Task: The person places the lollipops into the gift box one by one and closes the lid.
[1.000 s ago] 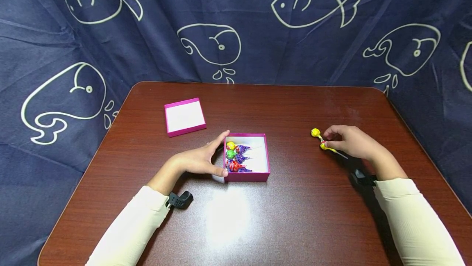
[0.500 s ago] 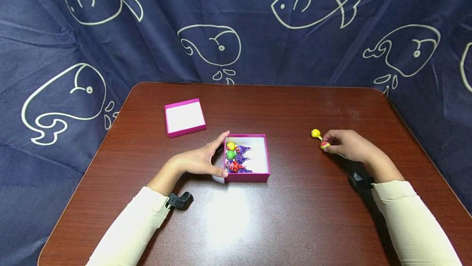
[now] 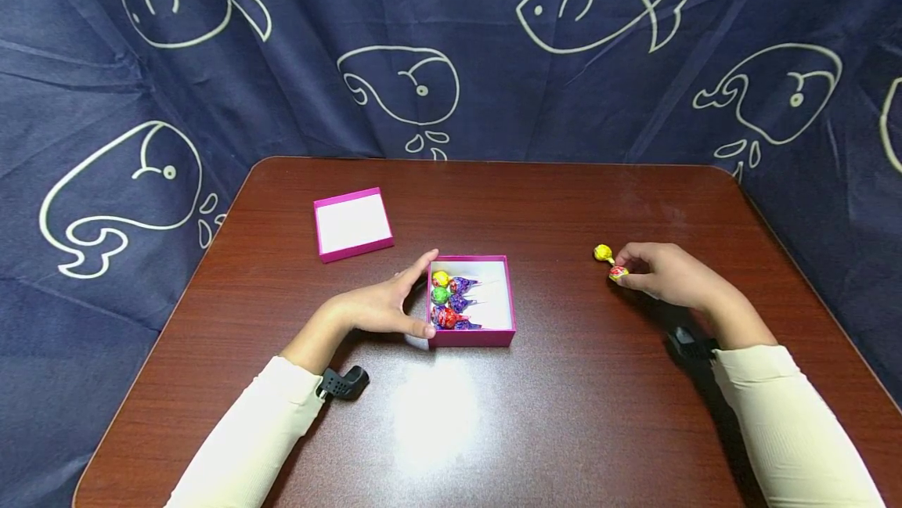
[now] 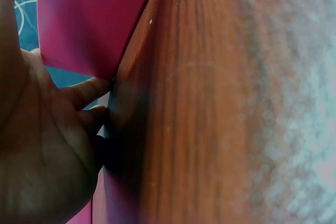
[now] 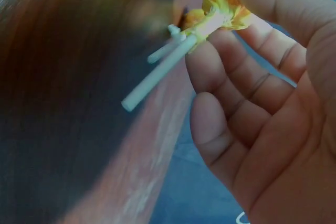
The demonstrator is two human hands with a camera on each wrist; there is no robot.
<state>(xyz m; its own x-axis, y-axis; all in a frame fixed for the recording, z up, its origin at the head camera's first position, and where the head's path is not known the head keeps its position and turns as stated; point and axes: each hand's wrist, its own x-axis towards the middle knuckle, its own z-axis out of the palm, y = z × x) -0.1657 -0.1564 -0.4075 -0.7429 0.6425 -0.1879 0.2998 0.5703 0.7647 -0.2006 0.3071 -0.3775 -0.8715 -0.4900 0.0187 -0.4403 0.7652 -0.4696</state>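
On the table stands a magenta box [image 3: 497, 297] with a white inside; wrapped lollipops in yellow, green, red and purple lie along its left part. My left hand [image 3: 380, 307] holds the box by its left side, thumb at the front corner and a finger at the back one. In the left wrist view, the box wall [image 4: 92, 19] rises beside the fingers. My right hand [image 3: 669, 277] pinches a yellow-and-red lollipop [image 3: 618, 273] by its wrapped head; its white stick [image 5: 152, 80] shows in the right wrist view. Just beyond lies a second yellow lollipop [image 3: 602, 253].
A magenta lid [image 3: 354, 224], white side up, lies behind and left of the box. The brown table [image 3: 550, 406] reflects a bright light near its front. A dark blue cloth [image 3: 486, 7] with fish and whale drawings hangs behind the table.
My right hand has shifted slightly, and its lollipop has turned so that the stick no longer shows in the head view. The left hand and the box have stayed in place.
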